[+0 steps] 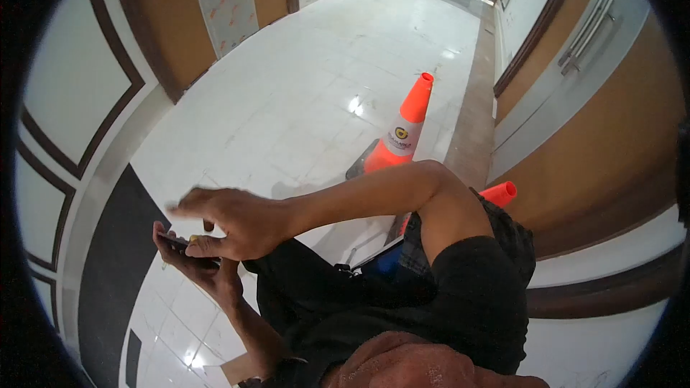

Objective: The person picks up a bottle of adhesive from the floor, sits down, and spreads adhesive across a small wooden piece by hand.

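My left hand [210, 277] is wrapped round a thin, dark, flat object that looks like a mobile phone [172, 242], low on the left side of the view. Over it hangs my right hand [241, 221], reaching across from the right with its fingers apart and slightly blurred. The right thumb lies at the near edge of the phone. A tiny yellow spot shows by the thumb tip; I cannot tell what it is. The phone's screen is mostly hidden.
An orange traffic cone [413, 111] with a white band stands ahead on the glossy white tiled floor [302, 93]. Another orange cone [501, 193] shows beside my right elbow. A door with a metal handle [588, 32] is on the right. Dark-trimmed wall panels [79, 79] line the left.
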`<state>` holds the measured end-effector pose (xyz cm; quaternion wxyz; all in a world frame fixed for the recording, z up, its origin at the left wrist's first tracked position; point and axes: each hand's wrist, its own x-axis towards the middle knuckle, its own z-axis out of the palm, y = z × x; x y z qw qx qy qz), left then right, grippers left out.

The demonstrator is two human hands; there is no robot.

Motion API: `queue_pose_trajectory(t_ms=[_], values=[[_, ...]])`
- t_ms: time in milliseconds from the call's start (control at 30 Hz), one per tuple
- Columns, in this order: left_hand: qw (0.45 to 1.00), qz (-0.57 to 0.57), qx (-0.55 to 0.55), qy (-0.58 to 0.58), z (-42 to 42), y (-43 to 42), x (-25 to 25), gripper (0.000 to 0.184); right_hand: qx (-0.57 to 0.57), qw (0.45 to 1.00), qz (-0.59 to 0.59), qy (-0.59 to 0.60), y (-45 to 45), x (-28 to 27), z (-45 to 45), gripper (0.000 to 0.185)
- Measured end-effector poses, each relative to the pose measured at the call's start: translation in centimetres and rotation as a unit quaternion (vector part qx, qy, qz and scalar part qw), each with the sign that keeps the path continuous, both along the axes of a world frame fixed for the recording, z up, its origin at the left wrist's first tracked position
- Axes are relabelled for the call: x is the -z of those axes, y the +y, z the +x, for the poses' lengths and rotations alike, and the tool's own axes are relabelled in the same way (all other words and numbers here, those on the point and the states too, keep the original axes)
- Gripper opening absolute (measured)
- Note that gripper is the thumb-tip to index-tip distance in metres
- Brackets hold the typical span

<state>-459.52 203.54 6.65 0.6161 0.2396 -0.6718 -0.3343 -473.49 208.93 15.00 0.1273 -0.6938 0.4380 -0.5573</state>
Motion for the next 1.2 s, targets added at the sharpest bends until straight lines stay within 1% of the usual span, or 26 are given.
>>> queue_pose_trajectory(t_ms=[67, 100, 133, 200, 233, 267, 300, 333, 367, 400, 433, 467, 500, 533, 600, 633, 667, 733, 767, 867, 933, 967, 1033, 1067, 1100, 1200], values=[[0.999, 0.036, -0.011, 0.019, -0.3, 0.6, -0.6, 0.117, -0.165, 0.977, 0.132, -0.033, -0.2, -0.2, -0.2, 0.034], [0.999, 0.001, -0.03, 0.015, -0.5, 0.2, -0.7, 0.115, -0.154, 0.984, 0.092, -0.011, -0.2, -0.2, -0.3, 0.034], [1.0, -0.001, -0.024, 0.013, -0.3, 0.4, -0.9, 0.115, -0.148, 0.985, 0.089, -0.013, -0.3, -0.2, -0.5, 0.034], [0.999, 0.003, -0.028, -0.021, 0.3, 0.7, -1.5, 0.115, -0.154, 0.979, 0.128, 0.046, -0.4, -0.3, -1.1, 0.037], [1.0, -0.004, -0.016, -0.004, 0.4, 0.3, -1.5, 0.115, -0.15, 0.98, 0.126, 0.044, -0.1, -0.7, -1.2, 0.037], [1.0, -0.005, -0.013, -0.006, 0.7, 0.1, -1.3, 0.115, -0.148, 0.974, 0.157, 0.064, 0.3, -1.1, -1.4, 0.037], [0.999, -0.007, -0.031, -0.025, 1.0, -0.1, -1.3, 0.114, -0.146, 0.968, 0.187, 0.084, 0.6, -1.4, -1.4, 0.037], [0.998, -0.01, -0.049, -0.044, 1.2, -0.3, -1.3, 0.112, -0.144, 0.969, 0.184, 0.082, 0.5, -1.1, -1.4, 0.037], [0.998, -0.001, -0.043, -0.035, 1.4, -0.2, -1.4, 0.109, -0.101, 0.99, 0.063, 0.071, 0.4, -0.5, -1.2, 0.04], [0.998, -0.004, -0.04, -0.037, 1.5, 0.0, -1.7, 0.109, -0.056, 0.995, -0.059, 0.058, 0.5, -0.8, -1.1, 0.043], [0.998, -0.022, -0.035, -0.042, 1.7, 0.1, -2.0, 0.109, -0.053, 0.995, -0.061, 0.057, 0.3, -1.1, -1.1, 0.043], [0.998, -0.039, -0.03, -0.047, 1.9, 0.2, -2.1, 0.108, -0.054, 0.997, -0.014, -0.047, 0.0, -1.4, -1.2, 0.047], [0.991, -0.066, -0.071, -0.094, 2.2, 0.0, -2.0, 0.109, -0.054, 0.987, 0.033, -0.15, -0.1, -1.8, -1.2, 0.051], [0.991, -0.068, -0.069, -0.093, 2.0, 0.1, -1.8, 0.109, -0.051, 0.987, 0.031, -0.149, 0.0, -2.1, -1.2, 0.051], [0.994, -0.062, -0.06, -0.067, 1.2, 0.6, -1.6, 0.108, -0.135, 0.983, 0.112, 0.051, 0.2, -2.5, -1.5, 0.056], [0.992, -0.076, -0.073, -0.069, 1.4, 0.1, -1.0, 0.107, -0.186, 0.971, 0.138, 0.052, 0.5, -1.9, -1.0, 0.051], [0.992, -0.078, -0.071, -0.069, 1.5, -0.1, -0.7, 0.107, -0.183, 0.972, 0.137, 0.052, 0.7, -1.7, -0.7, 0.051], [0.993, -0.091, -0.063, -0.049, 1.4, -0.3, -0.8, 0.105, -0.145, 0.98, 0.116, 0.073, 1.2, -1.5, -0.4, 0.042], [0.988, -0.083, -0.104, -0.079, 1.4, -0.1, -1.1, 0.101, -0.143, 0.98, 0.115, 0.072, 1.3, -1.5, -0.5, 0.042], [0.986, -0.091, -0.108, -0.087, 1.7, -0.2, -1.6, 0.1, -0.141, 0.981, 0.116, 0.065, 1.9, -2.4, -1.0, 0.04], [0.984, -0.099, -0.112, -0.096, 1.9, -0.2, -1.8, 0.1, -0.118, 0.977, 0.14, 0.107, 2.1, -2.9, -1.2, 0.045], [0.982, -0.102, -0.116, -0.105, 2.0, -0.3, -1.9, 0.1, -0.116, 0.978, 0.138, 0.106, 2.1, -3.0, -1.2, 0.045], [0.981, -0.108, -0.124, -0.105, 2.0, -0.4, -1.6, 0.1, -0.057, 0.982, 0.022, 0.18, 1.9, -2.6, -1.3, 0.049], [0.979, -0.112, -0.133, -0.106, 2.0, -0.4, -1.6, 0.099, -0.054, 0.982, 0.02, 0.179, 1.4, -2.0, -1.1, 0.049], [0.979, -0.114, -0.131, -0.107, 2.1, -0.4, -1.7, 0.099, 0.016, 0.985, -0.107, 0.131, 0.8, -2.0, -0.6, 0.052], [0.981, -0.157, -0.092, -0.073, 2.5, -0.6, -1.4, 0.099, 0.11, 0.959, -0.241, 0.096, 0.6, -1.4, -0.6, 0.053]])
